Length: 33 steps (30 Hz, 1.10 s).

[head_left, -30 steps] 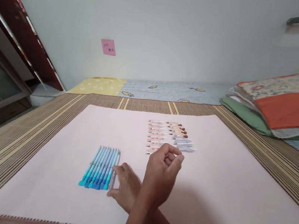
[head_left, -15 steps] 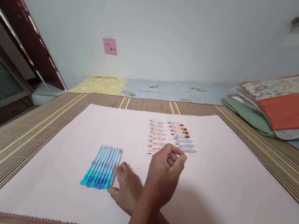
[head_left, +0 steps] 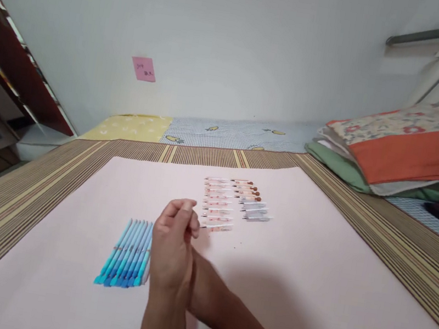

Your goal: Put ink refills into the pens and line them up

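Note:
Crossed forearms bring my left hand (head_left: 175,235) in front of my right hand (head_left: 202,289). The left hand is closed, its fingers curled in and nothing visible between them. Behind its wrist, the right hand's fingers are hidden. Blue pens (head_left: 128,253) lie side by side left of my hands, with the row's right edge partly covered. Beyond my hands, white pens with pink patterns (head_left: 217,203) form a column. Pens with brown ends (head_left: 246,190) and greyish pens (head_left: 256,212) lie to the right of that column.
A pale pink sheet (head_left: 311,268) lies under the pens on a striped mat (head_left: 360,220). Folded bedding with an orange border (head_left: 404,155) is stacked at the back right. A wall with a pink note (head_left: 143,68) stands behind.
My left hand has moved left, away from the greyish pens, and now covers the right hand's fingers. The right hand's fingers showed beside the blue pens before. The view has shifted right.

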### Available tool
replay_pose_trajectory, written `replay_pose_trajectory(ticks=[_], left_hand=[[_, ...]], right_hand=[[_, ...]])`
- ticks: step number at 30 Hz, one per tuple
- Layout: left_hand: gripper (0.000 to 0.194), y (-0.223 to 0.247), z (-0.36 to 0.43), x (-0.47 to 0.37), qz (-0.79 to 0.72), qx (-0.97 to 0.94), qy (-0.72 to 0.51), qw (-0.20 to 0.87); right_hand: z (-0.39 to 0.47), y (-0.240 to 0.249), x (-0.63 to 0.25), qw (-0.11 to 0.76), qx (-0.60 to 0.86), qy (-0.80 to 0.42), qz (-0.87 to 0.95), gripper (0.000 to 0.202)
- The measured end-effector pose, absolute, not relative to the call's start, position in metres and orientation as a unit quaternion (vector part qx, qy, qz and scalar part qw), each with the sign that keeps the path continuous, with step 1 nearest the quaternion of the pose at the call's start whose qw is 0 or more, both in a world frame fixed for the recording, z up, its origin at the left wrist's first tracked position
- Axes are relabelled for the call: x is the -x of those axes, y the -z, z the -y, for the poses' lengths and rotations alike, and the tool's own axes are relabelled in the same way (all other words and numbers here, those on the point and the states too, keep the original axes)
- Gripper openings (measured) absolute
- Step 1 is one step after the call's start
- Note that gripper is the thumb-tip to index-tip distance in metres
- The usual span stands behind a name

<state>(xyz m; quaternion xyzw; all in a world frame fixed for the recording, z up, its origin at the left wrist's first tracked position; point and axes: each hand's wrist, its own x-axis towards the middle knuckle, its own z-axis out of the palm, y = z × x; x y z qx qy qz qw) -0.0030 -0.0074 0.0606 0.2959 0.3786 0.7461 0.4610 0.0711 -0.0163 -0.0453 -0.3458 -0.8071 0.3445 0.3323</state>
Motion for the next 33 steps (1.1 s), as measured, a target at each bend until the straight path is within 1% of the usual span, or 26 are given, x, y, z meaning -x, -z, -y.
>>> replay_pose_trajectory(ticks=[3,6,8,11,17,22,25,28,30,33], left_hand=[[0.027,-0.054,0.002,0.011,-0.340,-0.217,-0.759,0.512],[0.029,-0.049,-0.002,0.014,-0.334,-0.177,-0.766,0.520],[0.028,-0.047,-0.003,0.013,-0.330,-0.168,-0.762,0.532],[0.028,-0.046,-0.004,0.009,-0.326,-0.172,-0.752,0.547],[0.028,-0.042,-0.006,0.007,-0.333,-0.175,-0.742,0.555],[0.029,-0.039,-0.008,0.006,-0.345,-0.171,-0.734,0.560],[0.030,-0.036,-0.009,0.002,-0.347,-0.173,-0.727,0.567],[0.030,-0.032,-0.010,-0.001,-0.351,-0.175,-0.718,0.575],[0.030,-0.029,-0.011,-0.002,-0.354,-0.178,-0.714,0.578],[0.030,-0.026,-0.012,-0.004,-0.358,-0.181,-0.711,0.578]], right_hand=[[-0.007,0.037,-0.122,0.347,0.376,-0.288,0.809,0.025],[-0.036,0.033,-0.181,0.367,0.497,-0.180,0.766,0.025],[-0.054,0.035,-0.212,0.331,0.563,-0.114,0.749,0.032],[-0.073,0.044,-0.233,0.287,0.604,-0.069,0.741,0.043],[-0.080,0.056,-0.228,0.244,0.607,-0.059,0.754,0.045],[-0.074,0.055,-0.234,0.278,0.627,-0.069,0.725,0.042],[-0.073,0.056,-0.240,0.288,0.610,-0.075,0.734,0.054],[-0.075,0.058,-0.243,0.268,0.593,-0.087,0.754,0.063],[-0.075,0.058,-0.244,0.251,0.601,-0.096,0.753,0.061],[-0.071,0.052,-0.243,0.248,0.612,-0.122,0.741,0.052]])
